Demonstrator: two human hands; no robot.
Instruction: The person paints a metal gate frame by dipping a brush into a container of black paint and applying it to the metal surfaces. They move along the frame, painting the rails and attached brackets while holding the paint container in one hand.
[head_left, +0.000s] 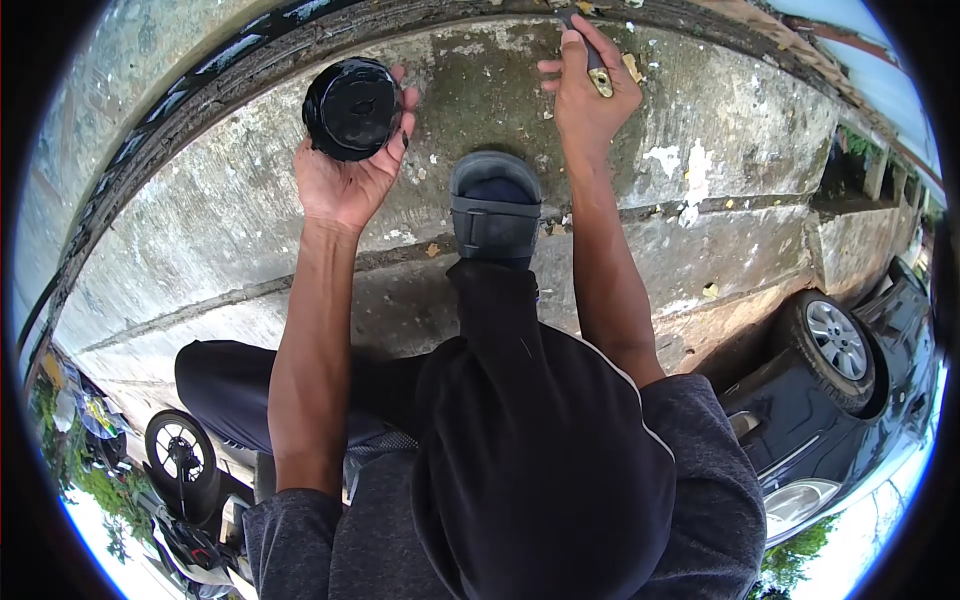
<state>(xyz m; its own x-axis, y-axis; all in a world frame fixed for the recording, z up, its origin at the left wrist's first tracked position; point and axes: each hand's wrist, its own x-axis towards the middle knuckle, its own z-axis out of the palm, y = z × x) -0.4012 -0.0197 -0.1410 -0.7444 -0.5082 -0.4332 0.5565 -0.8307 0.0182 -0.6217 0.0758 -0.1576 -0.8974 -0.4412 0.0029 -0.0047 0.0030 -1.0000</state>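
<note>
In my left hand (345, 185) is a round paint can (358, 108), coated in glossy black, with black inside. My fingers wrap around its right side and underside, and dark smears mark a fingertip. My right hand (592, 100) grips a paintbrush (598, 78) by its dark handle, whose butt end is yellowish with a hole. The brush's far end points up toward the top edge of the view, and its bristles are hard to make out. Beyond both hands runs a curved ledge with a black painted strip (235, 52), wet-looking in places.
My sandalled foot (495, 205) rests on the stained concrete (700, 240) between my arms. White paint flecks and dry leaves are scattered there. A dark car (840, 400) stands at the right, a motorcycle (180, 455) at lower left. My raised knee (540, 460) is close below.
</note>
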